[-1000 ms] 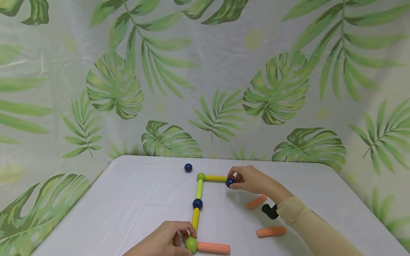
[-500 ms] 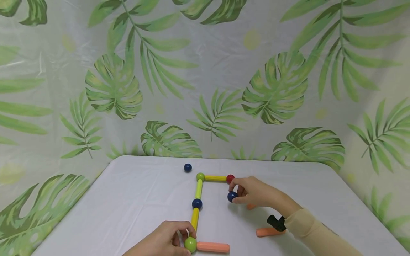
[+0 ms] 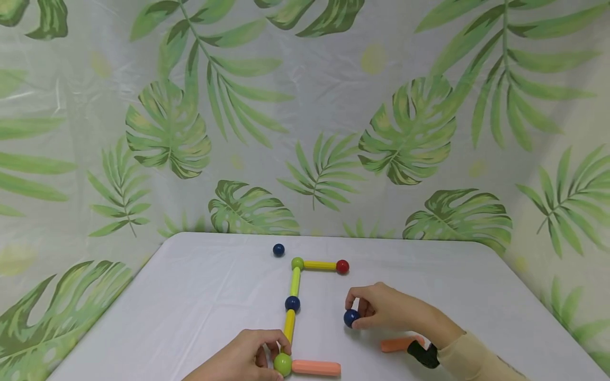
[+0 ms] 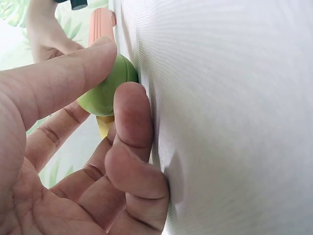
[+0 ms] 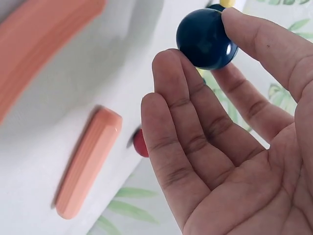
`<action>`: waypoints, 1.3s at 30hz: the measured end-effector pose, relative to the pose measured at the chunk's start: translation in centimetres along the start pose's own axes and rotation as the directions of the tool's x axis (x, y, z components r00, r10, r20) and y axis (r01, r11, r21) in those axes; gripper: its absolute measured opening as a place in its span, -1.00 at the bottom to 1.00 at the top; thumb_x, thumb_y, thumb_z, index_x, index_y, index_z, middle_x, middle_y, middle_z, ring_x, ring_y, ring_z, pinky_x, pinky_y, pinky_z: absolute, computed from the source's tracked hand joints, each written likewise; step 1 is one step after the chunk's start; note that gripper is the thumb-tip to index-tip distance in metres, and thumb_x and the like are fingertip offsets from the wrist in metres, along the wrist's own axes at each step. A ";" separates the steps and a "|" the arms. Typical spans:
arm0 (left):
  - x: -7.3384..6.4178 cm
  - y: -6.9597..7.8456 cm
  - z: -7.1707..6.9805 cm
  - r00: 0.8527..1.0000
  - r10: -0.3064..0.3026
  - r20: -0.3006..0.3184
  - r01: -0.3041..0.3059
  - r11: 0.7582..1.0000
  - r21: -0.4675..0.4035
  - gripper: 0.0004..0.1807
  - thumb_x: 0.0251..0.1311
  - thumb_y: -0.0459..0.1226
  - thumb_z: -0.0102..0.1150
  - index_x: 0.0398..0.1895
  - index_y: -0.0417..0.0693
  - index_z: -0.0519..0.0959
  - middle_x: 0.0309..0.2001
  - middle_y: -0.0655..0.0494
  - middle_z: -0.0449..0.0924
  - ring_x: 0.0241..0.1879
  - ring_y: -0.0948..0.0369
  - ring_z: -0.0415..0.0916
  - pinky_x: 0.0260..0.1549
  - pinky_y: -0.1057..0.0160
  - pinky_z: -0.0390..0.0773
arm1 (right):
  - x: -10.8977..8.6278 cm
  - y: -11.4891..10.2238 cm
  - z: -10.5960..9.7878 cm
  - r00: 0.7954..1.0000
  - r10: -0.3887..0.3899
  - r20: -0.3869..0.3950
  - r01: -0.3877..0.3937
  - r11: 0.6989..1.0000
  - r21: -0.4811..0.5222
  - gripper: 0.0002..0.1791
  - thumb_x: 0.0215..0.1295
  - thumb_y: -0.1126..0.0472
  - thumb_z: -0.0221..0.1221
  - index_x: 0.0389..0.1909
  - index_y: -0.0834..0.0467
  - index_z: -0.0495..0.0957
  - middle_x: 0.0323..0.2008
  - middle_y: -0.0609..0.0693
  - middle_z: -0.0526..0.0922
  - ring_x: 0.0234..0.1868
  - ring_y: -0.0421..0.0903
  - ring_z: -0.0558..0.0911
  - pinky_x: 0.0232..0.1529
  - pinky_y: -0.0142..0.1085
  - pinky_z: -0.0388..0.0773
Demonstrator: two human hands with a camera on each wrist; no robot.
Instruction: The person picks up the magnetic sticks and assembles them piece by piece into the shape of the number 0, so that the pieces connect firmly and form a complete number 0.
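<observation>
My left hand (image 3: pixel 248 354) grips a light green ball (image 3: pixel 283 364) at the near end of a chain of balls and rods. In the left wrist view, the thumb lies on that green ball (image 4: pixel 110 90) close to the tabletop. A salmon rod (image 3: pixel 316 368) extends right from it, and a yellow rod (image 3: pixel 289 326) leads away to a dark blue ball (image 3: pixel 293 304). Right of the chain, my right hand (image 3: pixel 388 309) pinches another dark blue ball (image 3: pixel 351 318) between thumb and fingers, which the right wrist view shows as a glossy blue ball (image 5: pixel 205 39).
Beyond the middle ball, a lime rod (image 3: pixel 295 281) joins a green ball (image 3: pixel 297 263). From there a yellow rod (image 3: pixel 320 265) reaches a red ball (image 3: pixel 342 266). A loose blue ball (image 3: pixel 278 250) lies at the back. Loose salmon rods (image 3: pixel 395 345) (image 5: pixel 90 164) lie by the right arm.
My right hand has moved from beside the red ball toward the near side of the table, carrying the blue ball. The red ball now shows fully. The left hand stays on the green ball.
</observation>
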State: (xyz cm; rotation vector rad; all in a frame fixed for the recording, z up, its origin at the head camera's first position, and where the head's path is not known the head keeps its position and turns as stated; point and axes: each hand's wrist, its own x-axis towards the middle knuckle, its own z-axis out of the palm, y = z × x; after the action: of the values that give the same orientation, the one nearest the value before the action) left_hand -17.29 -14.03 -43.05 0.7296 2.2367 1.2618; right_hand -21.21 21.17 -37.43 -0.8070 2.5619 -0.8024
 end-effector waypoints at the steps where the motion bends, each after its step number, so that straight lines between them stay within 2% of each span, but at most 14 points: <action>1: 0.0 0.0 0.0 1.000 0.001 0.000 -0.001 1.000 0.001 -0.69 0.22 -0.38 0.53 -0.01 0.05 0.71 -0.25 0.21 0.65 -0.46 0.34 0.53 -0.42 0.45 0.53 | -0.2 0.0 0.2 1.000 -0.004 0.001 0.004 1.000 -0.004 -0.74 0.37 0.13 0.46 -0.04 -0.01 0.60 -0.38 -0.22 0.69 -0.38 -0.32 0.60 -0.23 -0.43 0.59; 5: 0.0 -0.1 0.0 1.000 0.008 0.002 -0.008 1.000 0.006 -0.68 0.22 -0.37 0.53 -0.01 0.07 0.71 -0.26 0.22 0.65 -0.47 0.36 0.53 -0.42 0.45 0.53 | -1.0 -0.1 0.7 1.000 -0.018 0.003 0.018 1.000 -0.006 -0.73 0.36 0.11 0.47 -0.05 -0.04 0.60 -0.38 -0.25 0.67 -0.37 -0.37 0.60 -0.21 -0.42 0.59; 11: -0.1 -0.3 -0.2 0.998 0.061 0.008 -0.061 0.998 0.022 -0.68 0.21 -0.37 0.53 -0.01 0.04 0.69 -0.26 0.24 0.65 -0.50 0.41 0.51 -0.43 0.46 0.52 | -2.0 -0.4 1.6 1.000 0.009 0.015 -0.009 0.999 0.041 -0.72 0.34 0.10 0.48 -0.06 -0.07 0.59 -0.39 -0.25 0.65 -0.37 -0.37 0.59 -0.24 -0.43 0.57; 19: 0.0 -0.1 0.0 1.000 0.029 0.008 -0.029 1.000 0.010 -0.70 0.23 -0.37 0.53 -0.02 0.07 0.70 -0.27 0.24 0.65 -0.49 0.38 0.52 -0.43 0.46 0.52 | -2.8 -0.8 2.4 0.998 -0.020 0.064 0.012 0.994 0.113 -0.74 0.34 0.14 0.48 -0.05 -0.05 0.61 -0.41 -0.29 0.68 -0.37 -0.38 0.61 -0.21 -0.45 0.59; 26: 0.0 -0.4 -0.2 0.996 0.084 0.014 -0.084 0.995 0.046 -0.70 0.23 -0.34 0.53 -0.02 0.07 0.69 -0.27 0.29 0.64 -0.52 0.46 0.50 -0.44 0.47 0.52 | -3.3 -0.9 3.2 0.996 -0.031 0.079 0.022 0.993 0.114 -0.76 0.34 0.12 0.48 -0.07 -0.09 0.63 -0.43 -0.32 0.65 -0.41 -0.42 0.58 -0.26 -0.46 0.57; 28: 0.0 -0.4 -0.2 0.997 0.081 0.016 -0.082 0.996 0.037 -0.69 0.23 -0.35 0.53 -0.01 0.06 0.69 -0.27 0.29 0.64 -0.51 0.45 0.50 -0.44 0.47 0.52 | -3.4 -0.9 3.4 0.996 -0.032 0.084 0.023 0.993 0.113 -0.76 0.35 0.12 0.47 -0.08 -0.10 0.63 -0.43 -0.33 0.65 -0.41 -0.42 0.59 -0.26 -0.46 0.58; 34: 0.0 -0.3 -0.1 0.997 0.073 0.020 -0.074 0.997 0.033 -0.70 0.23 -0.37 0.52 -0.01 0.04 0.69 -0.27 0.26 0.64 -0.51 0.43 0.50 -0.44 0.47 0.51 | -3.7 -1.2 3.9 0.992 0.035 0.125 -0.055 0.986 0.158 -0.76 0.36 0.19 0.45 -0.06 -0.11 0.64 -0.40 -0.26 0.67 -0.38 -0.35 0.62 -0.23 -0.44 0.59; 39: -0.1 -0.3 -0.1 0.997 0.072 0.016 -0.073 0.996 0.043 -0.69 0.23 -0.38 0.52 -0.01 0.04 0.68 -0.27 0.26 0.64 -0.52 0.44 0.49 -0.44 0.47 0.50 | -3.9 -1.5 4.2 0.991 0.044 0.128 -0.065 0.983 0.170 -0.77 0.38 0.21 0.43 -0.05 -0.10 0.65 -0.40 -0.25 0.67 -0.38 -0.35 0.62 -0.24 -0.43 0.60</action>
State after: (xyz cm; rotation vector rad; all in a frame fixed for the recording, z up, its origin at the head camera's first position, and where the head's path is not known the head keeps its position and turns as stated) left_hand -17.37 -14.24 -43.25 0.8406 2.2509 1.2406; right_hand -15.56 20.81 -39.24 -0.7063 2.3566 -0.9144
